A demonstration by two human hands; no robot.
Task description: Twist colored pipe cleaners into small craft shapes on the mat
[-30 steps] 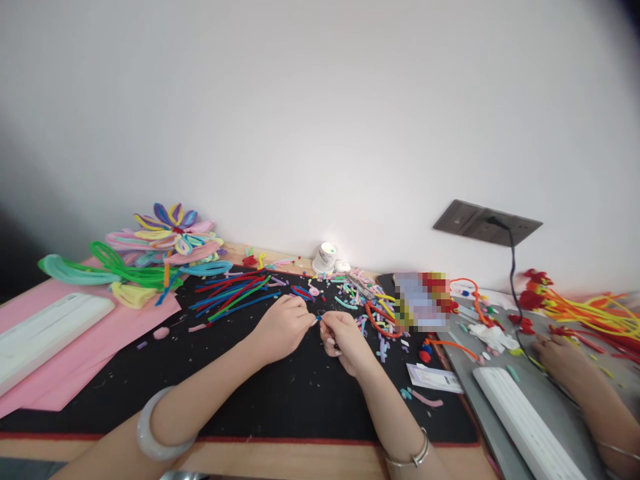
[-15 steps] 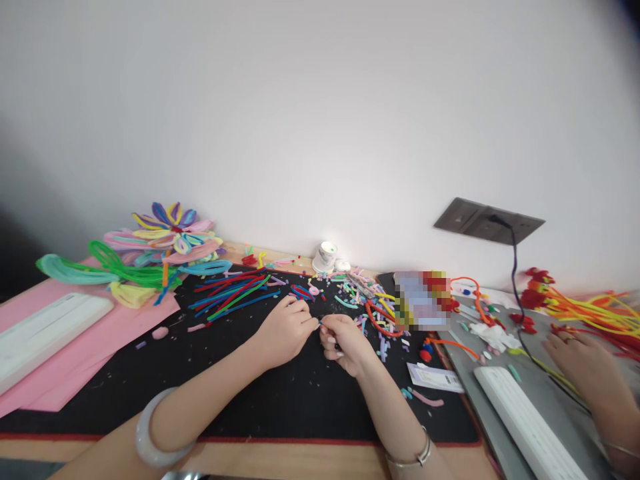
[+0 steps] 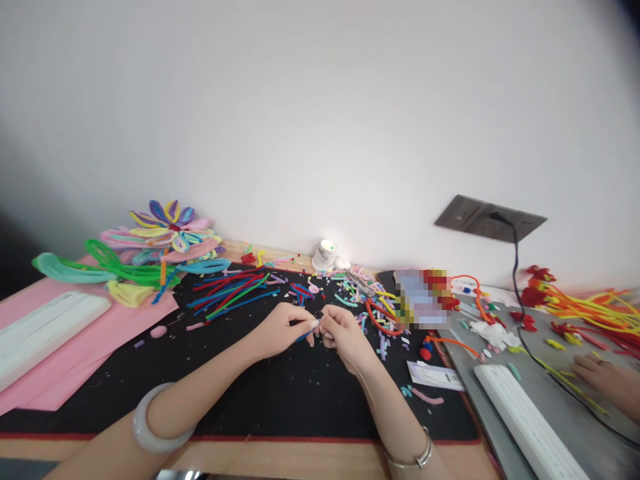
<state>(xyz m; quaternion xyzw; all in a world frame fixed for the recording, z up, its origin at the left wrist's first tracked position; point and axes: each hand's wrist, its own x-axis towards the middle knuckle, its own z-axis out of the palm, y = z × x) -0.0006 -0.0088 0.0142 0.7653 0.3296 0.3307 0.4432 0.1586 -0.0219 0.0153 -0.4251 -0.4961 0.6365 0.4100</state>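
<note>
And here it is, above the middle of the black mat (image 3: 280, 407): a blue stem (image 3: 303, 335), slim and vivid, held right where my hands meet. Only a short length shows, slanting down and leftward from beneath my thumb; the rest hides behind my fingers. A dark bit (image 3: 319, 315) sits at the tips, too small to tell whether it belongs to the stem. My left hand (image 3: 281, 330): thumb and fingers nearly together, stem caught between. My right hand (image 3: 345, 338): thumb and forefinger pinched close, meeting the left at the stem's upper end, the rest curled in. Same blue on the mat's left half, towards its far edge: a fan of blue, red and green strands (image 3: 235, 295). A little red-and-blue bundle (image 3: 303, 292) lies near the mat's far middle, and small pastel scraps (image 3: 346, 301) crowd the mat just right of that.
</note>
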